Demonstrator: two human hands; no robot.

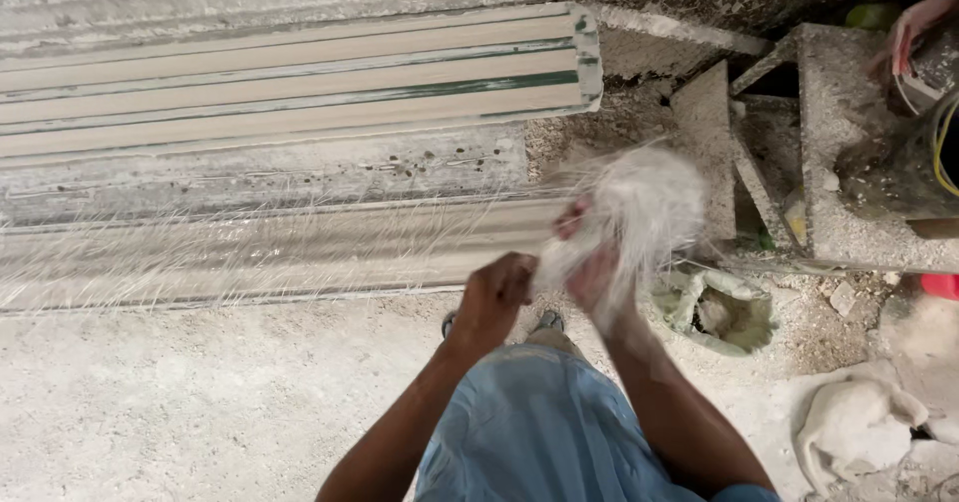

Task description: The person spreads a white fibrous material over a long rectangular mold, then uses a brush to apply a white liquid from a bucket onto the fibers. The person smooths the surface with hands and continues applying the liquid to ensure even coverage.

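A fluffy bundle of white fibre strands [644, 202] is held up in front of me. My right hand [591, 267] grips its lower part from underneath, fingers blurred. My left hand [494, 297] is closed on the strands pulled out to the left of the bundle. Below the hands lies a long plaster moulding [280, 252] with loose fibres spread thinly over its wet surface.
More long cornice mouldings [300, 72] are stacked behind. A plaster-caked bucket [721, 312] stands to the right of my feet, a white rag [854, 427] lies at the lower right, and rough plaster-covered boards [849, 142] fill the right side. Another person's hand [914, 27] shows at the top right.
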